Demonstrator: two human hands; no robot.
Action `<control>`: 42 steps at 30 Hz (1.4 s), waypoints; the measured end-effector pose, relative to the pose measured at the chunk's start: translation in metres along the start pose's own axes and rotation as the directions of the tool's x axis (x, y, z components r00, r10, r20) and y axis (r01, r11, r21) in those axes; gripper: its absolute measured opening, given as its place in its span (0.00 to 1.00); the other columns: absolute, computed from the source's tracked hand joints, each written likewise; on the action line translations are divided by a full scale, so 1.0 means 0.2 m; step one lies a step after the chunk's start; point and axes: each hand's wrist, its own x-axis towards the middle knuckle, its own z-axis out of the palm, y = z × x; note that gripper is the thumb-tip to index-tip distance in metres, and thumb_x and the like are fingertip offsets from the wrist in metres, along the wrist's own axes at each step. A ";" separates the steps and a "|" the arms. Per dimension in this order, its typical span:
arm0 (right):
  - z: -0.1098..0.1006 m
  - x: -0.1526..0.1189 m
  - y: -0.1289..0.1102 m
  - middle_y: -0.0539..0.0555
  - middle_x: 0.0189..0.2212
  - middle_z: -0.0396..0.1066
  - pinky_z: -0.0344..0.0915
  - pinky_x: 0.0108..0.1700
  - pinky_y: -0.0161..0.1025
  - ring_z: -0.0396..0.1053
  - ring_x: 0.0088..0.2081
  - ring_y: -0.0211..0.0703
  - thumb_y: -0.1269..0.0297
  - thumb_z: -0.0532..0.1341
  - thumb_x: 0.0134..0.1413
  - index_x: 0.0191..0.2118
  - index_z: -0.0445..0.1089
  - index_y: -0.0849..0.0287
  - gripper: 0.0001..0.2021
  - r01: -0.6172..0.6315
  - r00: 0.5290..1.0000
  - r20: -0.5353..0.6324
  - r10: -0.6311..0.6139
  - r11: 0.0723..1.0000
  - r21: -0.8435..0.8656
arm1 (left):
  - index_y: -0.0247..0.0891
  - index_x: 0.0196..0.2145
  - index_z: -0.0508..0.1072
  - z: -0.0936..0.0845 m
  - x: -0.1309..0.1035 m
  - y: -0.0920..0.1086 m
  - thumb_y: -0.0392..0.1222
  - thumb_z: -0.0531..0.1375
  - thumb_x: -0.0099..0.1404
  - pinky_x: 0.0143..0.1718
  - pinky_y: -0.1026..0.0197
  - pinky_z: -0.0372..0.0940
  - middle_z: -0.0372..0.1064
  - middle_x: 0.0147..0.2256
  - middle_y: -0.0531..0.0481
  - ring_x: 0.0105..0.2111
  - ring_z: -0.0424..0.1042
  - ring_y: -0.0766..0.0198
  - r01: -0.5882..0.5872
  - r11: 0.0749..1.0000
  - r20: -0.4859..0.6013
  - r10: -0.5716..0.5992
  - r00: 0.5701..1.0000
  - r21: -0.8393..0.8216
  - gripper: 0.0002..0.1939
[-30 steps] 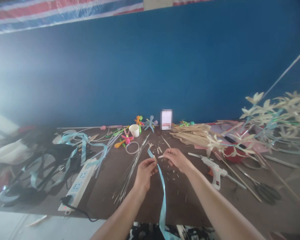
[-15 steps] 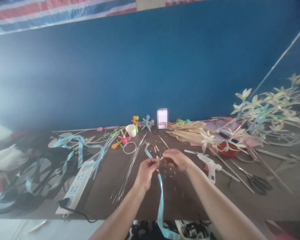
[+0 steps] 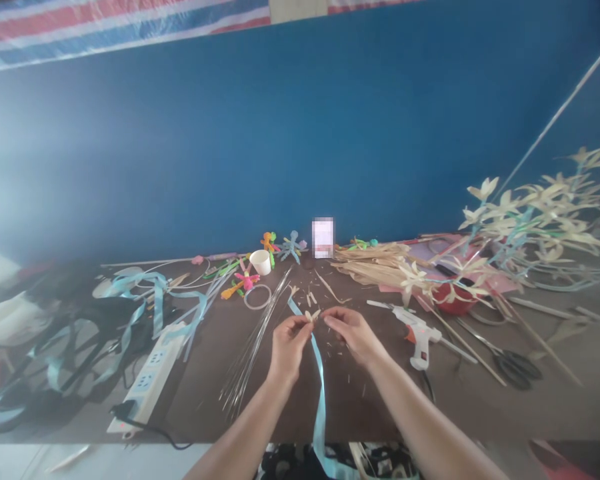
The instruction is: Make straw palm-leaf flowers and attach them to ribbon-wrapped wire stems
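Far left, a tangle of light-blue ribbon (image 3: 159, 303) lies on the dark table (image 3: 205, 373), near a white power strip (image 3: 153, 377) with a black plug (image 3: 125, 409) in its lower end. Next, colourful twisted figures (image 3: 245, 279), a white cup (image 3: 261, 263) and a clear ring (image 3: 257, 297), then a loose bundle of thin metal wires (image 3: 255, 340) running diagonally. Left hand (image 3: 286, 347), centre: thumb and index pinched closed on the base of a small pale petal piece (image 3: 312, 316), held above the table, petals pointing up and out. Long blue strip (image 3: 321, 387) runs from by the left fingertips down over the near table edge. Right hand (image 3: 354, 335) is just right of the petal piece — fingers curled, thumb and index close together at its side; cannot tell whether they grip anything. Beyond it, a sheaf of dry straw-coloured husks (image 3: 375, 263). Farther right, a white glue gun (image 3: 421, 341) lies on its side, then a red bowl (image 3: 456, 297) partly behind pale flowers, black-handled scissors (image 3: 517, 369) with blades open a little, and tall pale flower sprays (image 3: 555, 217) at far right.
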 end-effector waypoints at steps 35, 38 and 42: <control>0.05 0.00 0.06 0.42 0.11 0.49 0.39 0.14 0.27 0.44 0.13 0.27 0.65 0.55 0.41 0.21 0.61 0.60 0.05 -0.099 0.995 0.034 0.095 0.989 0.112 | 0.34 0.28 0.71 0.03 -0.03 -0.03 0.39 0.60 0.50 0.29 0.65 0.58 0.68 0.27 0.50 0.27 0.65 0.67 0.083 0.996 0.138 -0.080 0.987 -0.015 0.07; 0.05 -0.01 0.04 0.43 0.12 0.51 0.42 0.15 0.28 0.46 0.13 0.28 0.63 0.54 0.42 0.21 0.61 0.61 0.07 -0.026 0.997 -0.079 0.026 1.000 0.003 | 0.34 0.28 0.71 0.03 -0.02 -0.04 0.39 0.60 0.50 0.29 0.66 0.58 0.68 0.26 0.50 0.27 0.64 0.67 0.092 0.996 0.120 -0.089 0.989 -0.020 0.07; 0.05 -0.04 0.01 0.47 0.16 0.59 0.51 0.21 0.29 0.55 0.18 0.31 0.62 0.54 0.44 0.21 0.64 0.61 0.09 0.154 0.957 -0.205 -0.206 0.957 -0.244 | 0.34 0.30 0.71 0.02 -0.01 -0.06 0.39 0.60 0.49 0.28 0.66 0.58 0.69 0.27 0.49 0.27 0.65 0.67 0.130 0.990 0.064 -0.127 0.990 -0.049 0.09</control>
